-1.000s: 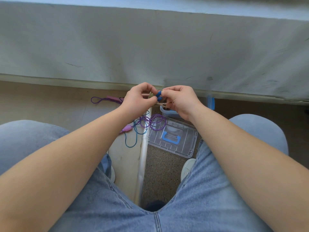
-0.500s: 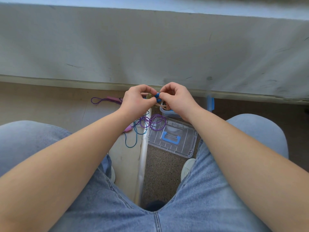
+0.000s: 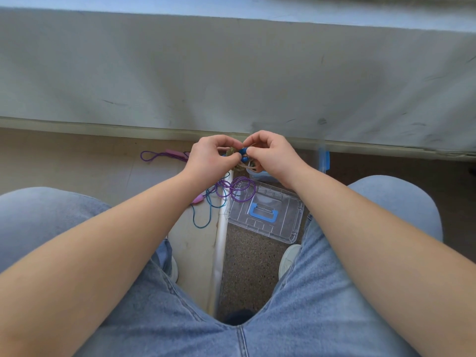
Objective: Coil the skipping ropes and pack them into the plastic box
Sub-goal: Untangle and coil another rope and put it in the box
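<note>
The blue-handled rope bundle point(image 3: 243, 154) is being held above the floor between both hands. The left hand point(image 3: 210, 157), at its 9 o'clock, is pinching it with curled fingers. The right hand point(image 3: 270, 155), at 3 o'clock, is gripping a blue end. At 6 o'clock a purple rope point(image 3: 237, 189) is lying loosely looped, overlapping the clear lid point(image 3: 280, 228). The plastic box point(image 3: 253, 174) is showing partly under the right hand.

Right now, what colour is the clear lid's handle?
The handle is blue, clearest in the head view.
</note>
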Tool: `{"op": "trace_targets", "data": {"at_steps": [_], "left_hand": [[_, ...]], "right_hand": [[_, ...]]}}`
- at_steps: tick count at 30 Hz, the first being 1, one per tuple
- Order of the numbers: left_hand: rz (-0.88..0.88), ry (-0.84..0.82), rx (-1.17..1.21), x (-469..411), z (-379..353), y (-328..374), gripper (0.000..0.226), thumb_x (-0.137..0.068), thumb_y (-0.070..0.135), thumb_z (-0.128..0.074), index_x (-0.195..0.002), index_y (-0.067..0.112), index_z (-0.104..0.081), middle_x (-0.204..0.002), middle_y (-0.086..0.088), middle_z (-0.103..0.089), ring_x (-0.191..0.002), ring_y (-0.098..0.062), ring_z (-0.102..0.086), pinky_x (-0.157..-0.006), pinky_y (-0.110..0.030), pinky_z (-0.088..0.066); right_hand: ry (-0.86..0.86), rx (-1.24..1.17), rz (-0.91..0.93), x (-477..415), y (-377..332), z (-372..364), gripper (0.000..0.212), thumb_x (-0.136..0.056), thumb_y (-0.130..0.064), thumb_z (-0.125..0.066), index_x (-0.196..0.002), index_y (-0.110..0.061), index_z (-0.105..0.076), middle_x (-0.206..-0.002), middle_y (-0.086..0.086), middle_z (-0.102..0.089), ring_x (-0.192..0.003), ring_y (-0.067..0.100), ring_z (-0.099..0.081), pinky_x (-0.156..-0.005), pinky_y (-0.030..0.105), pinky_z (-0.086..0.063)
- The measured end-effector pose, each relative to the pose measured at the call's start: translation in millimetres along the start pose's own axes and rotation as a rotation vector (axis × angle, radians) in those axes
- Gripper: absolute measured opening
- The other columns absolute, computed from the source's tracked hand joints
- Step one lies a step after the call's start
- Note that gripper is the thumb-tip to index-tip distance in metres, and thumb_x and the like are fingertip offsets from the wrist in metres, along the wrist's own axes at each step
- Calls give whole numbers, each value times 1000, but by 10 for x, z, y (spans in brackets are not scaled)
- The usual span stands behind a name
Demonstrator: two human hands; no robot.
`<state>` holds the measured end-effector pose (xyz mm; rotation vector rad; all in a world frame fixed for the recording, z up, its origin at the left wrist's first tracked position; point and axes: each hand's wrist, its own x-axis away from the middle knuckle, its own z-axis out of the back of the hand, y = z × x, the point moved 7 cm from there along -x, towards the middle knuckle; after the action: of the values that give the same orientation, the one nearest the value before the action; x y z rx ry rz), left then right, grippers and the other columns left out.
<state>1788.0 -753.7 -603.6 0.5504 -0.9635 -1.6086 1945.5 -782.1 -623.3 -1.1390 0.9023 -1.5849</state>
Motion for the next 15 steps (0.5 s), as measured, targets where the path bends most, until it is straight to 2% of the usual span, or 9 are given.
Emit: {"op": "trace_targets", "data": {"at_steps": [3,8,11,15], "left_hand": [[13,-2,-9,6,-11,-40,17,-77,25,-73,-84,40,-73,-92,15,-74,-95,-1,-68,-88,-36,-57],[-13,1,66,-15,9,2,18,-77,26,-73,-91,37,-75,-93,15,-75,-94,0,-69,-89,-38,-58],[-43,-23,132,-17,0,39,20,-75,29,-73,-94,35,-75,-95,13,-76,-96,-5,-71,-90,-41,-58],[-96,-4,139,-26,13,74,18,-79,27,-76,-95,34,-77,-97,12,-76,-95,-5,-72,-90,-39,-58]], "right_hand": [[16,118,27,11,11,5,16,-84,-21,-64,-86,-34,-73,-79,-5,-74,-69,11,-65,-69,36,-58],[-3,-165,22,29,-23,6,18,-94,-2,-61,-92,-19,-69,-79,3,-66,-56,3,-56,-57,25,-48],[-20,-337,-3,30,-17,-12,21,-95,1,-58,-90,-17,-67,-81,4,-65,-63,12,-55,-60,28,-46],[-11,-463,-53,-4,49,-3,20,-89,-5,-62,-84,-22,-71,-87,7,-67,-79,25,-56,-67,34,-46]]}}
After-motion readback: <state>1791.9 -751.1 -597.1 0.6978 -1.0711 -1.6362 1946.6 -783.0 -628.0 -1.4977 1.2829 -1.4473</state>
